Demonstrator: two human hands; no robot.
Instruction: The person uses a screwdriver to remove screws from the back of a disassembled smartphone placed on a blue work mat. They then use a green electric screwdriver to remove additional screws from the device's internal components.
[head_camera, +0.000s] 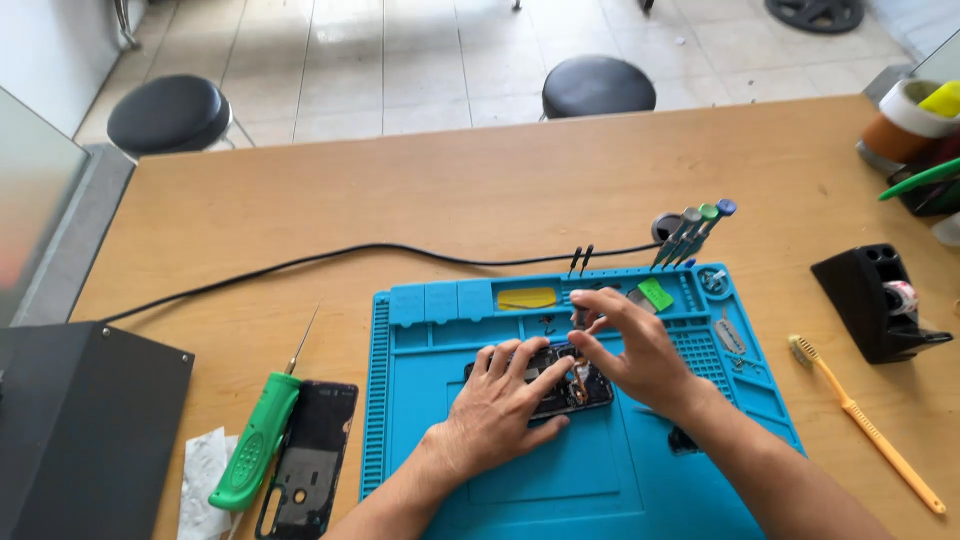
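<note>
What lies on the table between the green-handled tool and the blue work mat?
In the head view, a black phone back cover lies between the green-handled tool and the blue work mat, on the wooden table.

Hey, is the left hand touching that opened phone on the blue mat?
Touching. The head view shows the left hand lying flat on the phone, fingers spread across its dark body.

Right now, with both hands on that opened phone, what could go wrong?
1. The right hand pinches something small over the opened phone; if dropped, it could bounce off the blue mat and get lost.
2. The left hand presses flat on the phone, so a slip could strain exposed parts inside.
3. The screwdrivers stand just beyond the right hand; a quick lift might knock them over.
</note>
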